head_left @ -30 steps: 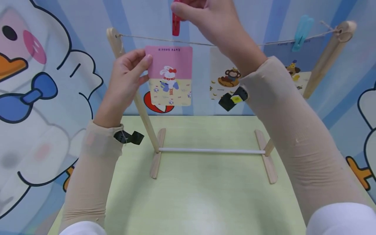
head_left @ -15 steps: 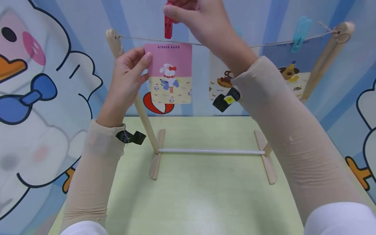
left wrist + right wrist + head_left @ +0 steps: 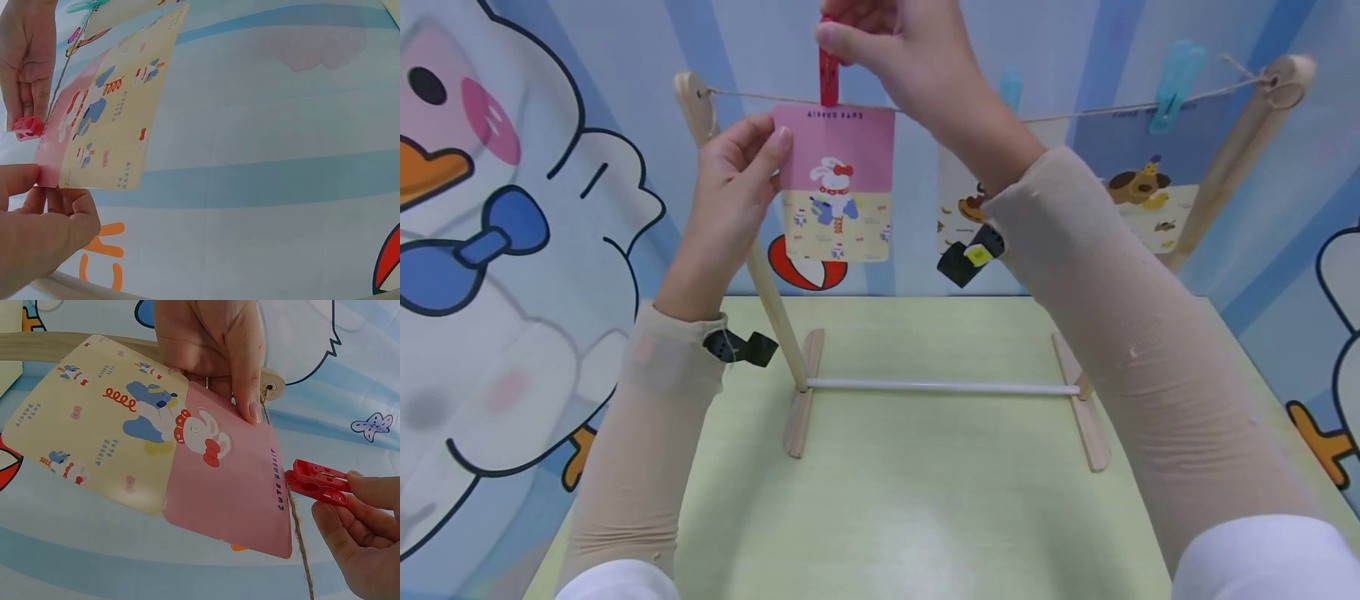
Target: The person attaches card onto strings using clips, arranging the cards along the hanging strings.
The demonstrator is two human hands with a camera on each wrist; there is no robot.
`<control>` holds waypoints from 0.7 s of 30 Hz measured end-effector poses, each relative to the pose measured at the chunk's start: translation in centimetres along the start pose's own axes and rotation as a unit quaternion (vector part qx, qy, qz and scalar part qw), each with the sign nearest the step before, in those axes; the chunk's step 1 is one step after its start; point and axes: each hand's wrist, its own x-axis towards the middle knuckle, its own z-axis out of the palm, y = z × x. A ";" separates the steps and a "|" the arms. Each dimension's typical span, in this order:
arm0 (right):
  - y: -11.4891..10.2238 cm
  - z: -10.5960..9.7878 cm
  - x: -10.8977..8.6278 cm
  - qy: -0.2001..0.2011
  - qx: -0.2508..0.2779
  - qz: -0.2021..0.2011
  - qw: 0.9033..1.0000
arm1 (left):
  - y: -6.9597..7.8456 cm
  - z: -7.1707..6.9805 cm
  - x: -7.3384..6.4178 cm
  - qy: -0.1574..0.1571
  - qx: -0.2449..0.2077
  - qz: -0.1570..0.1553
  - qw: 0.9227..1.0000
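My left hand (image 3: 733, 200) pinches the left edge of a pink and yellow rabbit card (image 3: 837, 183) between thumb and fingers. The card's top edge lies along the twine (image 3: 300, 540) strung between two wooden posts. Above it, my right hand (image 3: 898, 50) pinches a red clothespin (image 3: 828, 77) by its handle ends. In the right wrist view the red clothespin (image 3: 319, 481) has its tip right at the twine and the card's top edge, near the printed words. The left wrist view shows the left thumb in front of the card (image 3: 103, 119) and the fingers behind.
A monkey card (image 3: 951, 192), partly behind my right arm, and a dog card (image 3: 1150, 179) hang farther right, with blue clothespins (image 3: 1177, 83) above them. The wooden stand has a left post (image 3: 767, 292), a right post (image 3: 1247, 158) and a white crossbar (image 3: 940, 386) over the pale green table (image 3: 910, 500).
My right hand has moved left and down, bringing the red clothespin to the card's top edge. The left hand has raised the card slightly to the twine.
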 end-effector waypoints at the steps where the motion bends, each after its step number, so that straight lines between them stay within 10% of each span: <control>1: 0.1 0.0 0.1 0.000 -0.001 0.000 1.000 | 0.0 0.0 0.0 0.002 0.001 -0.001 1.000; 21: 0.5 0.2 -0.1 -0.023 -0.010 0.007 1.000 | 0.0 0.2 0.1 0.011 0.015 -0.002 1.000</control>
